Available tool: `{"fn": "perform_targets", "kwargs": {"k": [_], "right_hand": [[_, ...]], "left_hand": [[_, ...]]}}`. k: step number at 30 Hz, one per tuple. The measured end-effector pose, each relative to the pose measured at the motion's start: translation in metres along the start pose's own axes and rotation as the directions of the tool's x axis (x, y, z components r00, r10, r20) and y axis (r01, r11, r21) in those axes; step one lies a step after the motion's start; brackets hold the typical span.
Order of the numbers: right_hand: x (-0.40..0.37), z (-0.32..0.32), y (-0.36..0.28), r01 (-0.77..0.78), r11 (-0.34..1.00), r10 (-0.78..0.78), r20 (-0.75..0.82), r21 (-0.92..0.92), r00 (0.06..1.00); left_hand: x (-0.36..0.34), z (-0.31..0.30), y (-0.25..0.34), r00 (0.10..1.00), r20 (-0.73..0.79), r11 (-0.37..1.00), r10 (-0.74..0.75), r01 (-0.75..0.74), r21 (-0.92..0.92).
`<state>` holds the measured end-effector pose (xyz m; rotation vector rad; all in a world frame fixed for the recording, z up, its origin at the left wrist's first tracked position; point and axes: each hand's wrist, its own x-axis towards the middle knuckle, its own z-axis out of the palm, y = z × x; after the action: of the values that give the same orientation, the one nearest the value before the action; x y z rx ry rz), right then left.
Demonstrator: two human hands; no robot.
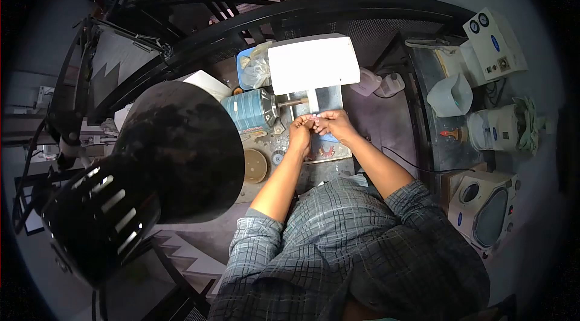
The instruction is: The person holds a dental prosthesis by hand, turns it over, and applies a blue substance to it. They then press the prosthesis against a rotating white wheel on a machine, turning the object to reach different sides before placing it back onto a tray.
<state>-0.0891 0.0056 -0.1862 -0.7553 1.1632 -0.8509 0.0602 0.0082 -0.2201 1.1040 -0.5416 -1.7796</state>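
Observation:
My left hand (300,132) and my right hand (335,125) meet in front of a blue bench motor (246,110). Both have their fingers pinched together around a small pinkish piece (315,118), too small to name. From the motor a shaft (293,103) runs right to a narrow white wheel (313,101), just beyond my fingertips. Over the wheel sits a white hood (314,64). Below my hands lies a tray (336,155) with small reddish bits in it.
A large black lamp shade (181,152) blocks much of the left side. On the bench are a round brown dish (255,165) and a blue bin (244,58) with plastic bags. At right, a side table holds a machine with gauges (496,43) and a white jug (450,96).

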Motion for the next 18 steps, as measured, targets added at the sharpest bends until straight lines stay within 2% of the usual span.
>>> {"fn": "perform_targets", "kwargs": {"k": [3,5,9,10,12,18], "right_hand": [[0.011,-0.003,0.004,0.009,1.0,-0.007,-0.07,0.027,0.998],[0.015,-0.004,0.007,-0.007,1.0,0.009,-0.096,0.026,0.995],[0.02,-0.005,0.013,-0.064,0.995,0.076,-0.165,0.079,0.983],[0.021,-0.006,0.016,-0.07,0.994,0.082,-0.165,0.079,0.983],[0.022,-0.008,0.021,-0.062,0.978,0.09,-0.137,0.199,0.987],[0.027,-0.008,0.022,-0.114,0.972,0.144,-0.132,0.208,0.981]], "left_hand": [[0.011,0.007,-0.001,0.998,-0.057,1.0,-0.012,0.011,-0.025],[0.018,0.006,-0.005,0.99,-0.136,0.999,-0.031,0.037,0.039],[0.022,0.011,-0.002,0.983,-0.177,0.996,-0.045,0.059,0.072],[0.024,0.011,-0.001,0.977,-0.2,0.994,-0.07,0.085,0.069],[0.026,0.011,-0.002,0.969,-0.226,0.991,-0.097,0.115,0.066],[0.04,-0.002,-0.01,0.971,-0.216,0.987,-0.107,0.131,0.098]]}}
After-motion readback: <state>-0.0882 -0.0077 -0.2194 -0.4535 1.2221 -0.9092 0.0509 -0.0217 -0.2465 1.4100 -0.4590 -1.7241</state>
